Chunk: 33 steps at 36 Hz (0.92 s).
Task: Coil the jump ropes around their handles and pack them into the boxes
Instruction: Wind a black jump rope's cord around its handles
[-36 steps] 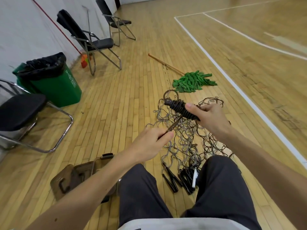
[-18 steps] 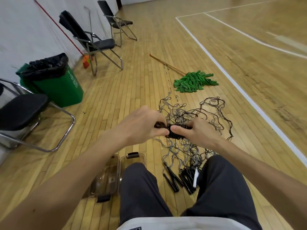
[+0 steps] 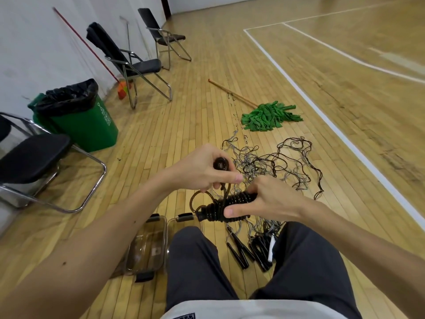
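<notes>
My right hand (image 3: 268, 200) grips a black handle wound tightly with dark rope, the coiled bundle (image 3: 226, 207) lying roughly level above my knees. My left hand (image 3: 203, 172) grips the second handle (image 3: 220, 164), its round end facing me, with a short loop of rope (image 3: 195, 199) hanging between the two. A tangle of loose ropes (image 3: 271, 166) spreads over the floor behind my hands. Several black handles (image 3: 249, 248) lie between my legs. Two clear plastic boxes (image 3: 148, 247) stand open on the floor beside my left thigh.
A green mop (image 3: 268, 116) lies on the wooden floor beyond the ropes. A green bin (image 3: 80, 120) with a black liner stands at the left by the wall. Folding chairs (image 3: 135, 65) line the wall, one (image 3: 34, 157) close at my left.
The coiled bundle has dropped lower and nearer to me in my right hand. My left hand has shifted up and now shows the second handle's round end; the boxes sit nearer my leg in view.
</notes>
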### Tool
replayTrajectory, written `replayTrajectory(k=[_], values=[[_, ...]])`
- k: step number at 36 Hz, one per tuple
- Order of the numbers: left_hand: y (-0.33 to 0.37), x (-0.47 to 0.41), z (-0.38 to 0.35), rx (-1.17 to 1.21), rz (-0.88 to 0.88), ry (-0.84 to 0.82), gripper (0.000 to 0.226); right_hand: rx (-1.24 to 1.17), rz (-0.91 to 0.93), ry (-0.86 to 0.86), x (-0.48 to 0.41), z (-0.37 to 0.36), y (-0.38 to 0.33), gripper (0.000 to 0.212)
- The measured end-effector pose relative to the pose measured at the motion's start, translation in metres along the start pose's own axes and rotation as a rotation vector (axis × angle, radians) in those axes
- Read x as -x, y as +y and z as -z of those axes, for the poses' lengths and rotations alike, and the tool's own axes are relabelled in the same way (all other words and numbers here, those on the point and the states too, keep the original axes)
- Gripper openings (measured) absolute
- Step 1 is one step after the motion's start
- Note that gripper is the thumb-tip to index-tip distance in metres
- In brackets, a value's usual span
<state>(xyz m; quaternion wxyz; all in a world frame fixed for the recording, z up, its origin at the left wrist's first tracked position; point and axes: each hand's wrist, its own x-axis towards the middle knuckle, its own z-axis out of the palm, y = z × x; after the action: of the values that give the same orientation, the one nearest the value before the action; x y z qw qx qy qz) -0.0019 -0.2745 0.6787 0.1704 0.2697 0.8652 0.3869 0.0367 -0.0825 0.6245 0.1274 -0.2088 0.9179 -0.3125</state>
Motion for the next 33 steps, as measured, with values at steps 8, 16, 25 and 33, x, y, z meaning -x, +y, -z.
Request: replayTrajectory(k=[8,16,25,33], values=[[0.014,0.002,-0.004,0.113,-0.038,-0.024,0.025,-0.036,0.043,0.075,0.014,0.010,-0.010,0.100],[0.013,0.008,-0.003,0.127,0.021,-0.103,0.038,-0.286,0.077,0.011,0.031,0.015,-0.002,0.090],[0.006,0.008,-0.029,0.541,0.051,-0.041,0.033,-0.852,0.178,-0.086,0.031,0.007,0.005,0.091],[-0.014,0.009,-0.062,1.002,0.166,0.429,0.025,-1.136,-0.043,0.058,0.000,-0.006,-0.007,0.093]])
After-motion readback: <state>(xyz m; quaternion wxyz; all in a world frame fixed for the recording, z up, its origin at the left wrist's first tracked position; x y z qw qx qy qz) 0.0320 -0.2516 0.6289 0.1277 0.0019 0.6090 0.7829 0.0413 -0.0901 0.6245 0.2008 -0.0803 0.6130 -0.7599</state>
